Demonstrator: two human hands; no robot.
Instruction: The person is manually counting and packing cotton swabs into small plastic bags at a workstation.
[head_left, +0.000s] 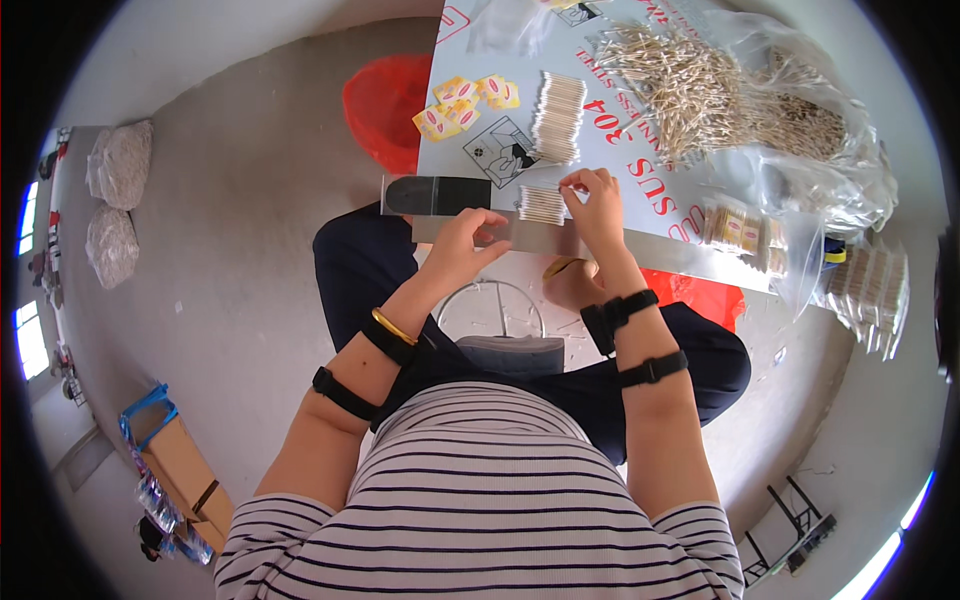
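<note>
A short row of cotton swabs (541, 204) lies side by side at the table's near edge. At its right end is my right hand (597, 208), fingers curled and thumb and forefinger brought together; whatever is between the tips is too small to make out. My left hand (468, 245) hovers by the near edge, left of the row, thumb and fingers apart with nothing in them. Just beyond it rests a flat black strip (462, 195) with a clear, rounded left part. A larger row of cotton swabs (558, 115) lies farther back.
Yellow-and-white cards (455, 108) lie at the table's left. A big heap of loose swabs (680, 95) spills from a clear plastic bag (850, 180) at the right. Packed swabs (868, 290) overhang the right corner. A red bag (385, 112) stands left of the table.
</note>
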